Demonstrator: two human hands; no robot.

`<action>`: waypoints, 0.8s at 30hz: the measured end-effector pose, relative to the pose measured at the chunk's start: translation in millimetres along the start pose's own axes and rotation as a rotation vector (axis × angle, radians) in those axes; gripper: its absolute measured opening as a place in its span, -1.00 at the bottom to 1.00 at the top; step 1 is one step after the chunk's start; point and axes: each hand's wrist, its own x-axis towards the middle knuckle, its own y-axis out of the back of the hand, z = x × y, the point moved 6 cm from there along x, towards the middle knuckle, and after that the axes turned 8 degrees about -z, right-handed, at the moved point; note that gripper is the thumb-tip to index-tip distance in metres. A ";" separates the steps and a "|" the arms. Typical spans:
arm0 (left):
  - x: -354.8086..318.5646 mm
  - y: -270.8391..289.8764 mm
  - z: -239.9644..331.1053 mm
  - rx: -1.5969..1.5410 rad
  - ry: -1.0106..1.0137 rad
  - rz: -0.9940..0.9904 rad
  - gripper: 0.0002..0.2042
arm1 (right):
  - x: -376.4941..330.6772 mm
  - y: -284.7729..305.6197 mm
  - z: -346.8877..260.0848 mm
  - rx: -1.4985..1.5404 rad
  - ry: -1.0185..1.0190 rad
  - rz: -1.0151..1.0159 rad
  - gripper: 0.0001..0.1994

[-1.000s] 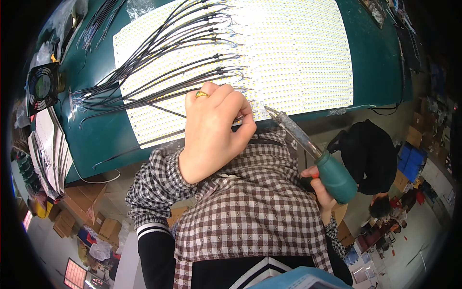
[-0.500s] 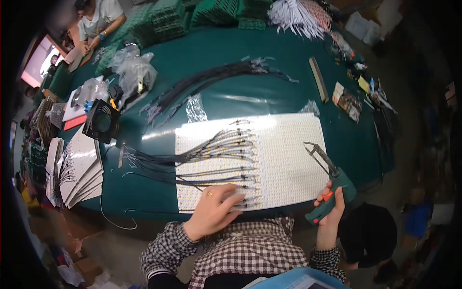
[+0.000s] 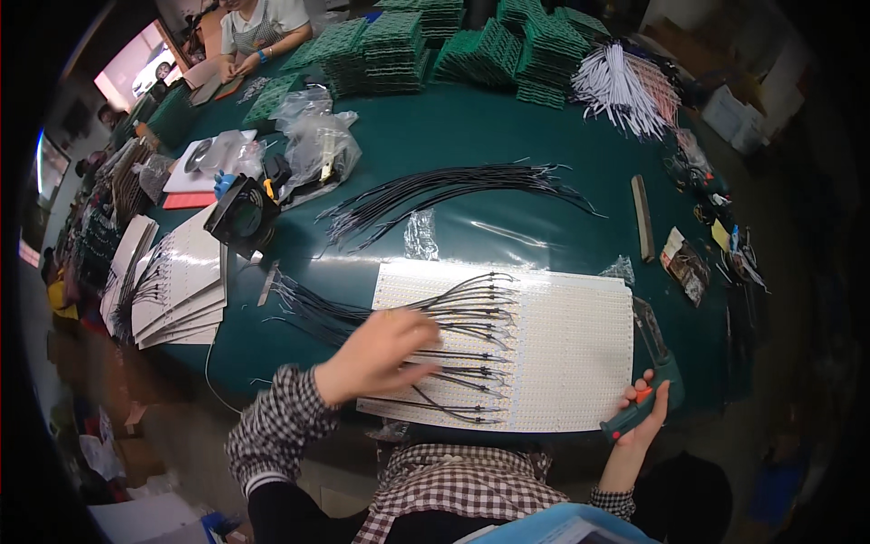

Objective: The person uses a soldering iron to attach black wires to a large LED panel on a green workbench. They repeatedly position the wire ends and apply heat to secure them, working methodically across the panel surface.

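A green soldering gun (image 3: 669, 374) with an orange trigger is in my right hand (image 3: 642, 419), its fingers wrapped around the handle. Its metal tip points up and away, beside the right edge of a white panel of circuit boards (image 3: 571, 354). Black cables (image 3: 458, 310) lie across the panel's left half, their ends in a column near its middle. Over these cables hovers my left hand (image 3: 385, 352), slightly blurred, fingers bent and apart. I see nothing held in it; whether a fingertip touches a cable is unclear.
Another bundle of black cables (image 3: 453, 195) lies beyond the panel on the green table (image 3: 544, 145). A black fan-like device (image 3: 243, 218) and stacked white boards (image 3: 186, 290) stand left. Green stacks (image 3: 394, 50) and white cables (image 3: 621, 91) line the back. A person (image 3: 263, 32) sits far left.
My left hand has lifted from the panel's near cable ends and moved left over the cables. The soldering gun has shifted right, off the panel's face. The whole view has tilted.
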 end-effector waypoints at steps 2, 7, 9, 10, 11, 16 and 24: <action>32.8 9.2 -22.9 0.051 0.043 -0.003 -0.63 | 0.2 3.9 -1.4 0.009 0.011 0.006 -0.62; 134.6 16.9 -111.0 0.177 0.111 0.122 -0.34 | 3.8 4.1 3.7 0.020 0.006 -0.024 -0.62; 178.6 4.9 -152.9 0.221 0.235 0.111 -0.16 | 3.3 3.2 1.4 0.008 0.035 -0.017 -0.60; 197.4 6.2 -169.4 0.263 0.322 0.091 -0.09 | 3.4 3.7 6.1 0.017 0.026 -0.016 -0.59; 215.7 5.6 -184.2 0.298 0.398 0.086 -0.03 | 3.1 5.1 6.8 0.015 0.030 -0.019 -0.59; 258.0 -13.7 -234.5 0.413 0.540 -0.064 -0.05 | -2.5 11.9 15.9 -0.020 0.050 0.003 -0.55; 239.1 -30.2 -173.9 0.378 0.177 0.082 -0.65 | -2.3 9.7 16.1 -0.002 0.043 0.003 -0.55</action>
